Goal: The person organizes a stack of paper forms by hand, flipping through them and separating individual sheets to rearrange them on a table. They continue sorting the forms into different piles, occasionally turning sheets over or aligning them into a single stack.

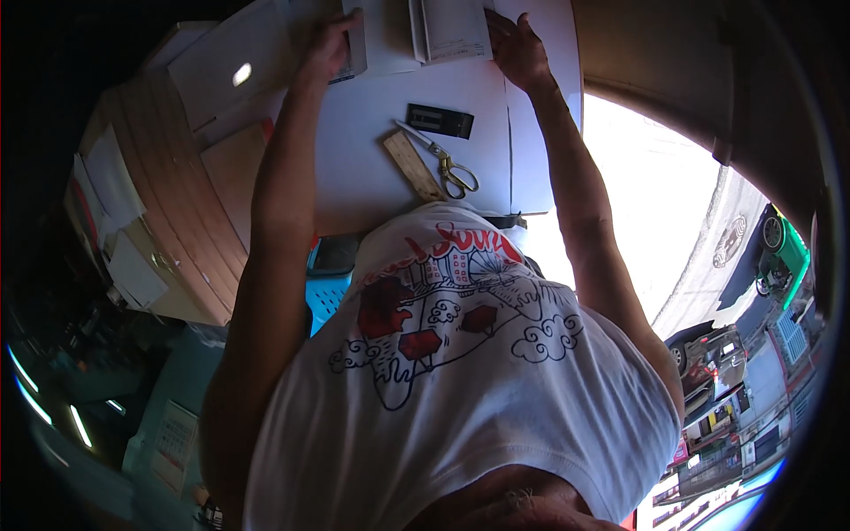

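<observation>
At the top left, my left hand (329,46) is closed at the edge of a pale sheet of paper (358,40); part of its fingers is in shadow. A stack of printed papers (456,34) lies open at the top centre, cut off by the frame. Against its right edge is my right hand (521,55), fingers stretched toward the paper and thumb raised apart. Nearer my body, gold-handled scissors (447,162) rest beside a wooden block (413,166). A flat black object (439,120), perhaps a stapler, lies just beyond them.
The white tabletop (354,150) meets my shirt (460,354) at its near edge. Wooden furniture (164,177) with papers stands on the left. Below the table is a blue basket (324,299). To the right, a bright street holds parked vehicles (713,363).
</observation>
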Tool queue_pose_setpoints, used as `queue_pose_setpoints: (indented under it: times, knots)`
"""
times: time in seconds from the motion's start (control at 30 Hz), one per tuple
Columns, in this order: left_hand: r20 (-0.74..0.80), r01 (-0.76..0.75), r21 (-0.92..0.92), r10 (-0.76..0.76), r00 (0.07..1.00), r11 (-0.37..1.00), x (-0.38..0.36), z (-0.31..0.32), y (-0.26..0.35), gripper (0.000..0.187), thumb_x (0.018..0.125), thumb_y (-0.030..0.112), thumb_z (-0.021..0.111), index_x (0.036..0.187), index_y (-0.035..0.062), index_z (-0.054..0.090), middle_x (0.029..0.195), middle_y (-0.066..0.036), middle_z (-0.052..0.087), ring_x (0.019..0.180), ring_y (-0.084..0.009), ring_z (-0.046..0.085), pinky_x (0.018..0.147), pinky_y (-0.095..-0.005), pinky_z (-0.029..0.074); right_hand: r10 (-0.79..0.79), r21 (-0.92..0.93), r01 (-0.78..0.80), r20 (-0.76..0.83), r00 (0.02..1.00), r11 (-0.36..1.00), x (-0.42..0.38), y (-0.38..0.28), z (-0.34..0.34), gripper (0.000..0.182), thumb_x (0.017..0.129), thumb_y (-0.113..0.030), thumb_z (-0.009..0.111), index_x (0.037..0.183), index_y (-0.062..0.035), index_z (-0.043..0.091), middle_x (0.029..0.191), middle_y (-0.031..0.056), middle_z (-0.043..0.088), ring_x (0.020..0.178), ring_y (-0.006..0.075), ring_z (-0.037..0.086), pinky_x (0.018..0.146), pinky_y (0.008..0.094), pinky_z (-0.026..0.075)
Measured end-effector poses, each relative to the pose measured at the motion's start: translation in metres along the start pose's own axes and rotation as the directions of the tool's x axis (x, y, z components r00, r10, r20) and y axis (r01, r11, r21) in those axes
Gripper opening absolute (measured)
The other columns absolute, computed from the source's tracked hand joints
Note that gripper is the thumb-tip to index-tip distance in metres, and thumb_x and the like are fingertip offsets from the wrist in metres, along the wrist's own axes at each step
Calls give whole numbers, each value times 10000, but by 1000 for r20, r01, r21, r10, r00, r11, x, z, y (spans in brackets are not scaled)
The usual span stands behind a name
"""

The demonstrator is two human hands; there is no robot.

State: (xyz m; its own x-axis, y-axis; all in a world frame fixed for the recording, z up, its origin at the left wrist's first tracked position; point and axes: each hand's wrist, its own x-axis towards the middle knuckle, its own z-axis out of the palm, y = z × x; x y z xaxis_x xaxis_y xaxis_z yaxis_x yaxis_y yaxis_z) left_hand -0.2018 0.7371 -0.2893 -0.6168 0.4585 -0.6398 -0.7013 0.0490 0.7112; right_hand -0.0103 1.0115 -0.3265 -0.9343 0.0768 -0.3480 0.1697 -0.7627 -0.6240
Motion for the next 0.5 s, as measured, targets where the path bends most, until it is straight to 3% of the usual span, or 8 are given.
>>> queue_pose_setpoints:
  times: [0.2,0.27,0.37,0.5]
  knots:
    - [71,-57,-73,63,995,996,42,-52,-27,289,893,89,602,1162,-12,570,1111,-81,629,1044,-184,587,925,-320,453,7,31,-7,5,1000,999,-1,0,0,758,919,-634,299,1372,-42,439,1291,138,558,1170,311,518,981,453,388]
    - [84,-47,-94,55,995,994,42,-55,-29,275,894,72,591,1155,-12,572,1107,-81,633,1027,-185,597,923,-316,457,-1,55,-3,59,998,998,1,1,-4,744,925,-622,299,1362,-40,452,1268,135,575,1145,308,539,971,448,399]
    - [42,-37,-37,39,998,999,43,-57,-30,254,901,62,566,1145,-8,576,1118,-92,631,1017,-189,605,916,-314,467,-17,66,13,58,998,998,3,3,-8,735,929,-616,302,1345,-34,471,1229,133,600,1111,304,563,965,447,405]
    - [101,-67,-83,75,992,994,48,-63,-35,246,901,62,569,1137,-5,575,1116,-94,630,1019,-185,604,902,-314,477,10,64,-10,14,1000,998,3,4,-9,746,925,-621,308,1351,-27,459,1255,137,580,1138,302,542,966,448,400]
